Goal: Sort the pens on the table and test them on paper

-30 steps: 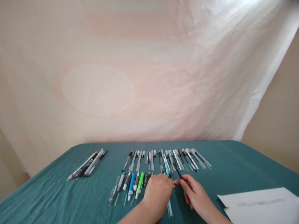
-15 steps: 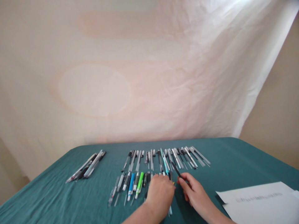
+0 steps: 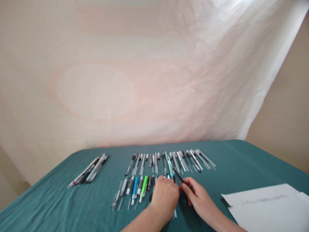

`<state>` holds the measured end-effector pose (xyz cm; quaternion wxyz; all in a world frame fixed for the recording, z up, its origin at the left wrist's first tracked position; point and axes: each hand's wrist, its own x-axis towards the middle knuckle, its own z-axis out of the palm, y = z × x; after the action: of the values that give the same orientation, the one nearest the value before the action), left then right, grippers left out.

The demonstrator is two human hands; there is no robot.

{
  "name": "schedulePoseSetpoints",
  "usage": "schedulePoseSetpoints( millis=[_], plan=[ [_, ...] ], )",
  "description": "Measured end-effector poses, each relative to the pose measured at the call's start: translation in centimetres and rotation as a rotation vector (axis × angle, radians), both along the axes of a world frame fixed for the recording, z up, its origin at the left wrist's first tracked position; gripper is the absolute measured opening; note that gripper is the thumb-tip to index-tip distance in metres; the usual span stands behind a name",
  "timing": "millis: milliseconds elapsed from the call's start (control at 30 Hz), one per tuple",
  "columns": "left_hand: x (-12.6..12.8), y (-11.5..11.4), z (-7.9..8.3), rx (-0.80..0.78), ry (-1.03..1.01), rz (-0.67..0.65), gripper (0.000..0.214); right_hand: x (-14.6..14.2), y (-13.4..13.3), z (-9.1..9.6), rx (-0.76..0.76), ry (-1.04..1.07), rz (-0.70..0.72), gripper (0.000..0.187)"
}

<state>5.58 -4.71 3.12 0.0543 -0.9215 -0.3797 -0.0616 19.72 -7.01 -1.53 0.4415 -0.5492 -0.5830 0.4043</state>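
Note:
My right hand (image 3: 196, 196) pinches a slim black pen (image 3: 177, 175) between thumb and fingers. The pen slants up and to the left over the back row of pens. Beside it, my left hand (image 3: 165, 196) is closed, knuckles up, above the front row. Its fingertips are hidden, so what it holds cannot be made out. Just left of that hand lie a green pen (image 3: 144, 189), a blue pen (image 3: 135, 190) and several grey and clear ones. The pale end of another pen (image 3: 175, 214) pokes out below the left hand.
A back row of clear, white and black pens (image 3: 142, 165) runs across the green cloth (image 3: 96, 209). At the far left lies a bundle of pens (image 3: 90, 170). White paper sheets (image 3: 267, 206) with grey scribbles lie at the right. Behind hangs a pale cloth (image 3: 149, 96).
My right hand has shifted slightly left, closer to my left hand. The black pen's tip now points further left. My left hand stays nearly in place, and the view has tilted slightly.

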Motion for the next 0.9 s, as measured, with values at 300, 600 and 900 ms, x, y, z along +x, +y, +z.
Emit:
schedulePoseSetpoints(
  millis=[300, 600, 900],
  plan=[
    [-0.5, -0.1, 0.7, -0.073, -0.087, 0.056, 0.02, 0.0, 0.0, 0.0, 0.006, 0.032, -0.038, 0.033],
    [-1.2, 1.3, 0.6, -0.603, -0.927, 0.146, 0.029, -0.2, -0.6, 1.2, 0.015, 0.094, 0.008, 0.036],
    [-1.1, 2.0, 1.5, -0.988, -1.422, 0.227, 0.033, -0.4, -1.0, 1.6, 0.015, 0.053, 0.082, 0.03]
  ],
)
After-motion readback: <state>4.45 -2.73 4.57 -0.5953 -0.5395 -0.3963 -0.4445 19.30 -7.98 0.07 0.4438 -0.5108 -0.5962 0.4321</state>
